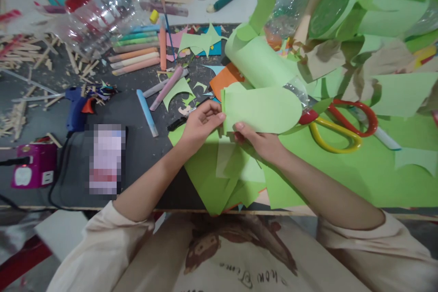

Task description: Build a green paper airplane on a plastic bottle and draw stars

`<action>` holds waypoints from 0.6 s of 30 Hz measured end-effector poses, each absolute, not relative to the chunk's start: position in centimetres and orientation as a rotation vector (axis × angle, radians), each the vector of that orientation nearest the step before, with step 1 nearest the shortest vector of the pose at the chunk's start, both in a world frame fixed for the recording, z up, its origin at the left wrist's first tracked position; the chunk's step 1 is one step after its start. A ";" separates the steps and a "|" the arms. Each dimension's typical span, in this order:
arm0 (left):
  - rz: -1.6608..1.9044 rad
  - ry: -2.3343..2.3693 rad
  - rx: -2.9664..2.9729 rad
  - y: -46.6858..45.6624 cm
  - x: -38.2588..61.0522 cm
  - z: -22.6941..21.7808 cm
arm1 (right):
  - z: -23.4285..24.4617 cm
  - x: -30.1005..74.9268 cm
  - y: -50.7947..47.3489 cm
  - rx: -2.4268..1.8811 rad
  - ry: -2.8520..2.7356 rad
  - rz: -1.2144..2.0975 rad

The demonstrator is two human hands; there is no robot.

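Sticks point(15, 52) lie scattered on the dark tabletop point(143, 159) at your far left, with a purple box point(34, 164) nearer the edge. Next comes a blue glue gun point(75, 107), its nozzle pointing left, then a phone point(105, 159) lying flat near your left forearm. A light blue marker point(147, 112) slants beyond it.

Your left hand point(201, 127) pinches the straight left end of a pale green paper piece point(263, 109) between thumb and curled fingers. The piece is in front of you, above overlapping green sheets; its long axis runs left to right, nearly level, and its rounded end points right. Beyond it, a pale green cylinder point(260, 57) leans from upper left to lower right, with clear plastic showing at its near end. Your right hand point(262, 139) holds the piece's lower edge, thumb on top and fingers partly hidden underneath.

Just right of the rounded end lie scissors point(373, 121) with one red and one yellow handle loop, resting on a large green sheet point(308, 178).
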State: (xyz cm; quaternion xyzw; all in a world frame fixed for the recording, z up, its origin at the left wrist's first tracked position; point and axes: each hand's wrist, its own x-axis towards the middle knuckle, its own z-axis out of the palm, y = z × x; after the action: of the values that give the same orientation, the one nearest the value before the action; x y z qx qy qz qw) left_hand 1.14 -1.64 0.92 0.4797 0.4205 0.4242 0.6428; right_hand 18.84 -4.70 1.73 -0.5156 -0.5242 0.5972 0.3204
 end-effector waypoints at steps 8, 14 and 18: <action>1.236 1.015 1.101 -1.3 0.8 0.6 | 0.6 18.9 -4.3 -1.285 -1.032 1.391; 1.362 1.057 1.073 -0.6 0.3 0.6 | 0.3 18.9 -4.3 -1.150 -1.236 1.481; 1.132 0.944 1.183 -0.8 -0.1 1.6 | -0.3 19.3 -3.9 -0.978 -1.088 1.474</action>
State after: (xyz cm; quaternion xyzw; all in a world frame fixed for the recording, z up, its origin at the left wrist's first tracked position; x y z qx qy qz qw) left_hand -0.05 -0.76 1.62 0.5071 0.4047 0.4855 0.5859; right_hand 19.27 -3.87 -0.33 -0.4059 -0.4513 0.6114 0.5077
